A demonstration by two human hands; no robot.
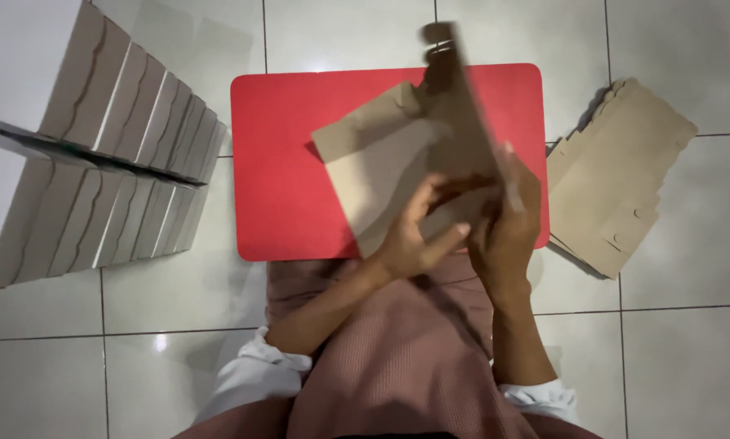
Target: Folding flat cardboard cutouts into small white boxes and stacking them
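Both hands [454, 232] grip cardboard blank [405, 154] over red mat [275, 162], tile [690, 49] free L/R.

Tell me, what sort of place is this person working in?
Probably a home or small workshop floor used for folding boxes. The person sits on glossy white floor tiles at a low red board, with folded boxes stacked on one side and flat cardboard blanks piled on the other.
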